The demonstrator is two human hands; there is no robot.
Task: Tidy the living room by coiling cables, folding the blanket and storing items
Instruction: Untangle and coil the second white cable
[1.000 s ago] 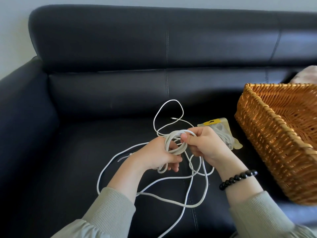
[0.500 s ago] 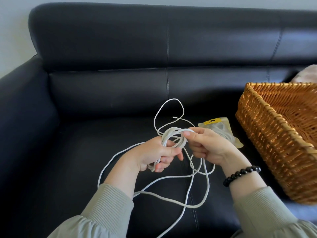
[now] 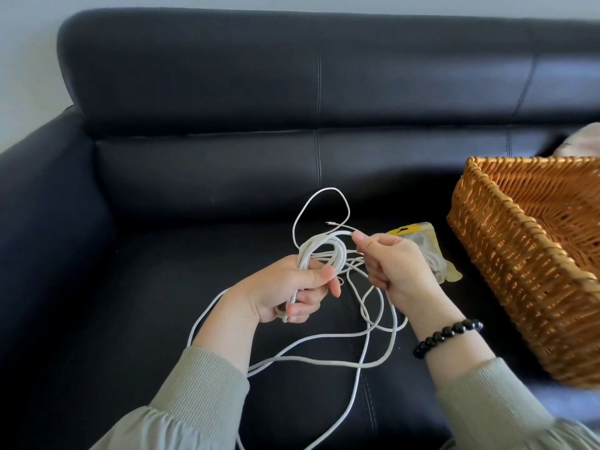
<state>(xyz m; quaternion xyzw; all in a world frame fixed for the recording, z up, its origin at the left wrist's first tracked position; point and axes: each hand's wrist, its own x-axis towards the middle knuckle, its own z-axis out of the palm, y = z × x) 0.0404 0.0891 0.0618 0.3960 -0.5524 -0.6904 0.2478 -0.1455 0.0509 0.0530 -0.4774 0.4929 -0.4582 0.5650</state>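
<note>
Right hand (image 3: 394,266) drawn off left hand (image 3: 289,289) — both hold cable (image 3: 304,254).

head camera looks forward and down, close, at sofa (image 3: 162,303)

I can read no text, number or brand anywhere. The clear plastic pouch (image 3: 420,239) on the sofa (image 3: 194,164) carries a yellow header strip and some dark print lower down, too blurred for me to read.
</note>
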